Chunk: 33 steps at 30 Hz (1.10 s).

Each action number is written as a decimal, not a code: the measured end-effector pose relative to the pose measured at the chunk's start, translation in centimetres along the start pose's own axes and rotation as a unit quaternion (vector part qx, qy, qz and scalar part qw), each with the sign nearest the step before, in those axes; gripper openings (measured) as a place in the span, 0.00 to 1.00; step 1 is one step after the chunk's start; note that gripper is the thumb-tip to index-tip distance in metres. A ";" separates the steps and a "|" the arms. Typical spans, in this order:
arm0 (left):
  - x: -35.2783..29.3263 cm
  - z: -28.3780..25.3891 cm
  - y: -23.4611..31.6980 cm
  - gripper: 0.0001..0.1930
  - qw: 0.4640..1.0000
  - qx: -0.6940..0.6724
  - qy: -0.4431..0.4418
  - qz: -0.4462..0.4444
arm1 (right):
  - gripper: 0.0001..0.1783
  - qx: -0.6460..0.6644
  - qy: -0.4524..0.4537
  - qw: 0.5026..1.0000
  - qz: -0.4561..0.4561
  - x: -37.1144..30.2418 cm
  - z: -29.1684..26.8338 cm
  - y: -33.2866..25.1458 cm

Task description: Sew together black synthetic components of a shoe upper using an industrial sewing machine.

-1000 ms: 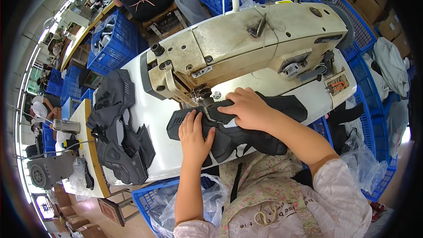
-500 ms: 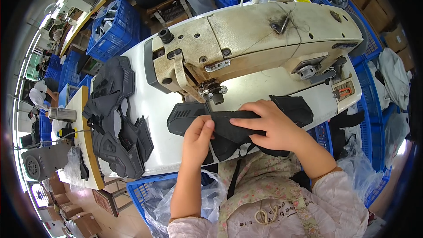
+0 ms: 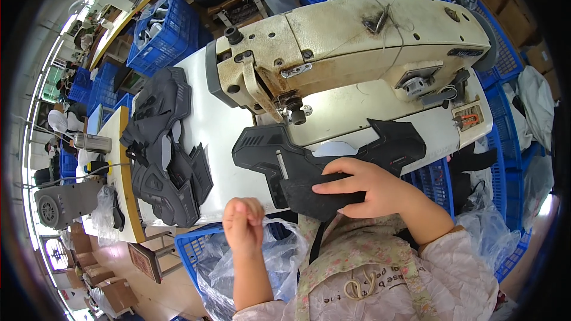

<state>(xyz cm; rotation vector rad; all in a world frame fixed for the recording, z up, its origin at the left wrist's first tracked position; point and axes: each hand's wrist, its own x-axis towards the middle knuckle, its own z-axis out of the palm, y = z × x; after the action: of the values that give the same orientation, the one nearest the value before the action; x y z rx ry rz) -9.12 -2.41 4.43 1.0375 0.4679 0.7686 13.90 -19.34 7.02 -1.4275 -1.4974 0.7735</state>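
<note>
A black shoe upper [image 3: 267, 148] lies spread below the sewing machine's needle area, its near part reaching the table's front edge. It has wing-like ends, a pale slit and a light grey patch at its far edge. My right hand [image 3: 372, 187] grips its near middle part, thumb and fingers apart with black material between them. Left of the upper, my left hand [image 3: 242, 226] is raised off it, fingers curled together; whether anything is in them is hidden. The sewing machine [image 3: 357, 41], cream and stained, stands just beyond the upper, its presser area [image 3: 293, 110] apart from the work.
Several similar black uppers [image 3: 160, 148] are piled on the white table [image 3: 220, 172] at left. A blue crate with clear plastic [image 3: 250, 261] stands below the front edge. More blue crates [image 3: 163, 35] surround the machine. A wooden-edged bench [image 3: 125, 178] adjoins at left.
My left hand has let go of the upper and moved down and left. The upper, folded before, now lies more open, showing its slit and grey patch. My right hand stays on it.
</note>
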 end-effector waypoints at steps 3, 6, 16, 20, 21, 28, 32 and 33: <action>-2.1 -3.1 0.7 0.16 0.998 0.044 0.040 -0.003 | 0.35 0.000 0.011 1.000 0.006 -0.6 -0.1 0.2; -4.5 -7.0 2.4 0.18 0.941 0.314 0.054 -0.109 | 0.34 -0.004 0.018 1.000 0.015 -1.3 -0.5 0.2; -2.8 0.9 3.3 0.10 0.930 0.348 -0.035 -0.108 | 0.35 0.009 -0.014 1.000 -0.013 -1.0 0.3 -0.1; -2.5 2.2 0.7 0.10 0.976 0.137 -0.099 -0.136 | 0.35 0.028 -0.034 0.999 -0.006 -0.6 0.7 -0.6; -2.3 2.5 0.6 0.09 0.983 0.065 -0.103 -0.140 | 0.34 0.049 -0.034 0.998 0.003 -0.6 0.8 -0.6; -2.9 4.4 -0.2 0.09 0.994 -0.059 -0.067 -0.063 | 0.33 0.248 -0.065 0.966 0.035 -1.0 1.8 0.3; -1.7 4.6 0.0 0.12 0.999 -0.046 0.015 -0.012 | 0.34 0.454 -0.036 0.888 0.063 -2.0 3.7 1.6; -1.6 3.9 0.2 0.12 0.998 -0.049 0.025 -0.002 | 0.35 0.535 -0.037 0.837 0.108 -2.4 3.6 1.9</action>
<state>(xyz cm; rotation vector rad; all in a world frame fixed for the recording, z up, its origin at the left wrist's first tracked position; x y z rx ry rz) -7.61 -5.81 6.34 0.9264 0.4710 0.8076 11.22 -20.88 3.47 -0.6790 -0.6729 1.5031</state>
